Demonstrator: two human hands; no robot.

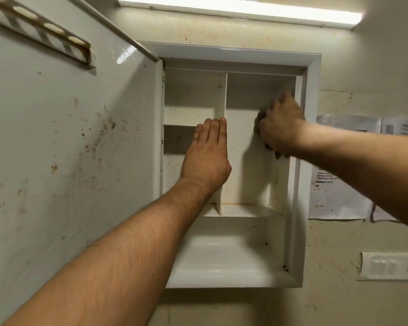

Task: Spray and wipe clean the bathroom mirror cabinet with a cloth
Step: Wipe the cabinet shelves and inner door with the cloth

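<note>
Fingers (pixel 286 102) of my right hand (pixel 280 130) are gripping the cloth (pixel 260 117), wiping the cabinet (pixel 313 67); flat-fingered left hand (pixel 207 158) is bracing against its divider (pixel 223 95).

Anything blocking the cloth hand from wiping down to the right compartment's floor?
Nothing visible. The right hand grips the cloth high in the cabinet's right compartment; the back wall below is bare. The left hand lies flat left of the divider.
</note>
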